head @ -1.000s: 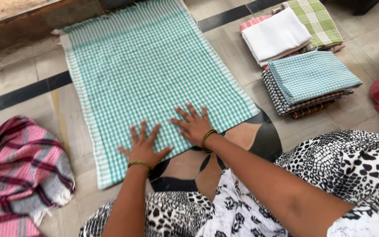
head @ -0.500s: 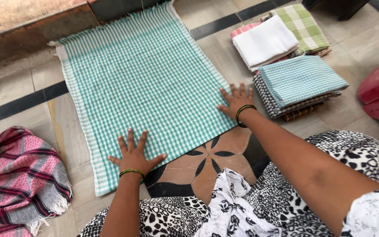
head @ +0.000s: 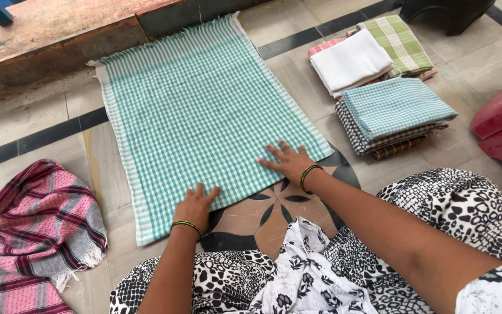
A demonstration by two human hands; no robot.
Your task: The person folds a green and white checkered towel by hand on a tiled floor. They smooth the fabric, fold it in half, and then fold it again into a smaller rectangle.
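Pink plaid cloth (head: pixel 27 232) runs off the left edge.

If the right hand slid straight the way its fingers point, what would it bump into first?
Likely nothing but the green checked cloth it rests on: the right hand points up-left across it.

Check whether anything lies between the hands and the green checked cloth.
Nothing visible does. Both hands already rest on the green checked cloth at its near edge: the left hand with fingers curled at the hem, the right hand flat on it. The cloth's top is bare.
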